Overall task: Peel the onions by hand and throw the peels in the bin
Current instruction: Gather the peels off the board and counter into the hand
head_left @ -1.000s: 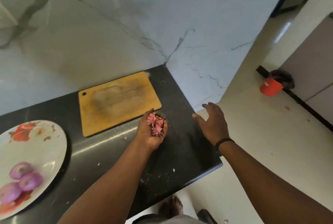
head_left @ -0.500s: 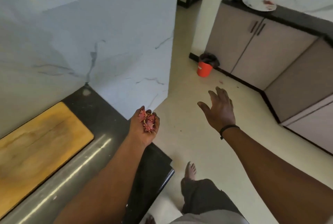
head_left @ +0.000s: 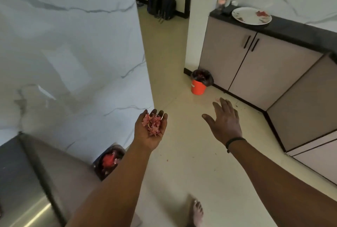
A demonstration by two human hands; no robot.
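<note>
Peels [head_left: 152,124], a loose heap of thin pink-red onion skin, lying in the upturned palm of the left hand [head_left: 149,132]. Fingers [head_left: 158,114] of that hand only half curled around the heap, forming a shallow cup and not a firm grip. Right hand [head_left: 224,119] held out palm down over the pale tiled floor [head_left: 182,163], fingers straight and spread, holding nothing, a dark band on the wrist. Small orange plastic bin [head_left: 198,85] with a black liner standing on the floor against the grey cupboard doors [head_left: 242,66], well apart from both hands, something reddish already visible inside. Round white plate [head_left: 251,16] with red pattern resting on the dark table above the cupboard. Second dark bag with red content [head_left: 109,160] lower left beside the marble wall; cannot tell what is inside. No onions in view here.

Judged step: carrying the peels toward the bin, with most of the way across the floor left.

Possible trouble from here:
- Light, dry flakes sliding over the open edge of the palm during walking, because of the shallow cup and no cover from the other hand
- Few small scraps already on the floor near the bin, so a drop from too high or too far likely adding more
- Narrow opening of the bin with the liner folded over the rim, easy to miss unless emptying close above it
- Bare foot [head_left: 197,212] on smooth tile, some risk of slipping on fallen skin
</note>
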